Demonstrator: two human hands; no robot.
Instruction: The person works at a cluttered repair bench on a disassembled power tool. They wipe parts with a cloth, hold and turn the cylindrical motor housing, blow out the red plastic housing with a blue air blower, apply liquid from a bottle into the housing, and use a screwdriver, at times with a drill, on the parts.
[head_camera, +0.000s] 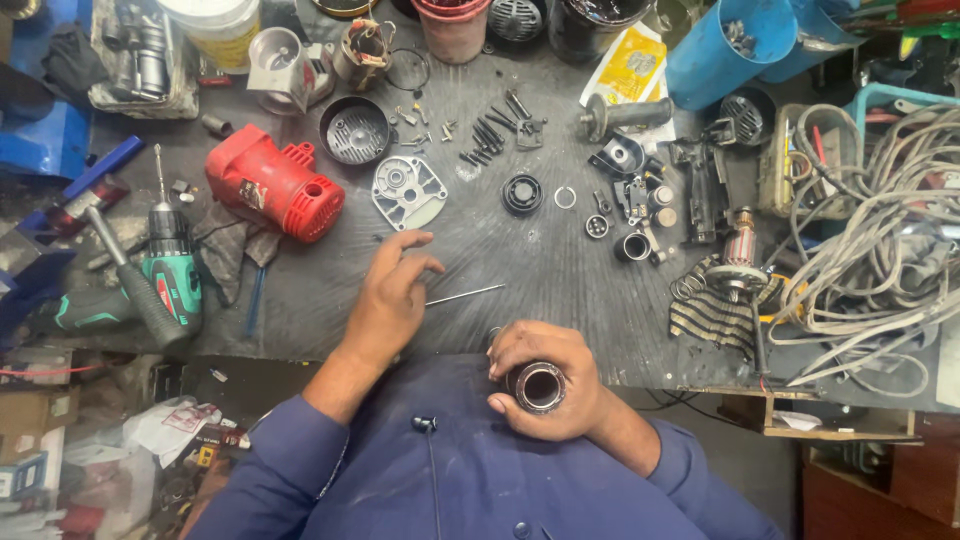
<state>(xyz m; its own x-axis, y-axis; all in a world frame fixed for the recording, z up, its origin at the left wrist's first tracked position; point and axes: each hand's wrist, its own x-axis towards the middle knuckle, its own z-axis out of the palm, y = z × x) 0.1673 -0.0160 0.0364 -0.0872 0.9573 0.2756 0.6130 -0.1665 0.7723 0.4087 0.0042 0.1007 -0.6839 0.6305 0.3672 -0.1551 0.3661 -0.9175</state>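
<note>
Two bare hands work over a dark bench strewn with the parts of a power tool taken apart, all seen from the single head camera looking down. The right hand is curled tightly around a short metal sleeve, a hollow cylinder whose open end faces the camera; it sits at the near edge of the bench, just in front of the person's blue shirt. The left hand rests on the bench with its fingers spread and loosely bent, holding nothing, its fingertips close to a thin metal rod that lies flat on the bench, farther from the body than the sleeve and slightly to its left. Beyond the rod lie a grey cover plate, a cluster of black screws, a small black bearing and a thin ring; a red motor housing sits well left of the rod, with a green cordless drill farther left again. A wound rotor stands far right of the sleeve beside a tangle of grey cable. Judging by the pose, the sleeve is being inspected or readied while the free hand goes for the rod; picking that up would call for a fine pinch at its near end, since it lies flat against the surface.
</note>
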